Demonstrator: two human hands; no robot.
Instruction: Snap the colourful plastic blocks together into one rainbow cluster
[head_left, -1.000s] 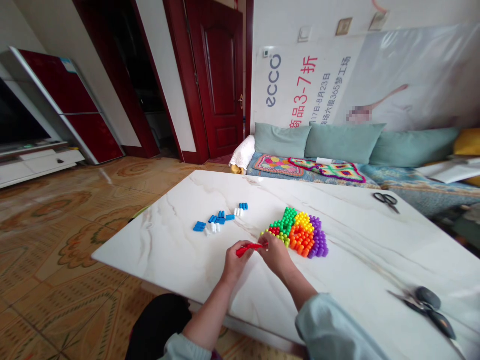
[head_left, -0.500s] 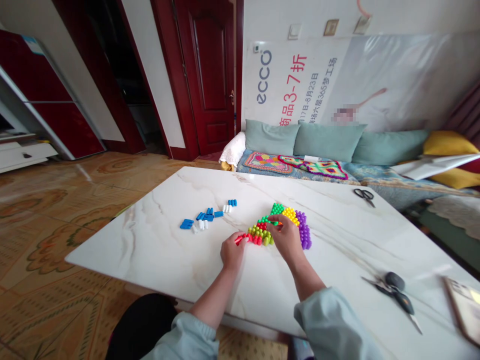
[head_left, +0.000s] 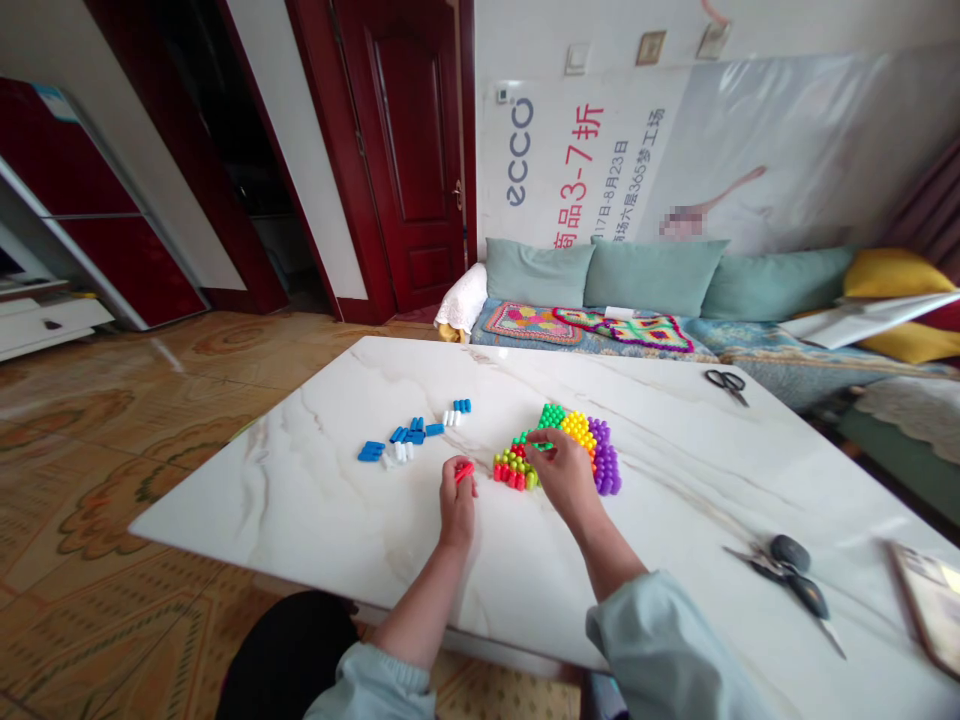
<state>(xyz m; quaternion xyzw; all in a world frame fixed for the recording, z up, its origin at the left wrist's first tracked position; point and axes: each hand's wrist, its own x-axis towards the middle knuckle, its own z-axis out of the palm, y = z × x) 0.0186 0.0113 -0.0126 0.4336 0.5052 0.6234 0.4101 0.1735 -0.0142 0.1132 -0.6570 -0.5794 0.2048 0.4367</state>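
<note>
A colourful cluster of beads (head_left: 577,430) sits on the white marbled table (head_left: 315,500), with green, yellow, purple, orange, lime and red sections. My left hand (head_left: 456,505) is just left of the cluster, its fingers closed round a few red beads (head_left: 465,470), clear of the red row at the cluster's edge. Over the cluster's near middle, my right hand (head_left: 566,475) has thumb and forefinger curled into a pinch by the green and red beads. Whatever sits between those fingertips is too small to make out. Part of the cluster lies hidden behind this hand.
Several blue bead pieces (head_left: 371,451) and white bead pieces (head_left: 403,452) lie left of the cluster. Pliers-like scissors (head_left: 787,575) and a phone (head_left: 930,605) are at the right; black-handled scissors (head_left: 726,382) rest near the far edge. A sofa (head_left: 645,275) stands beyond the table.
My left hand has moved left, away from the cluster, carrying red beads; the red row at the edge stays behind. My right hand has shifted only slightly. The view has tilted a little.
</note>
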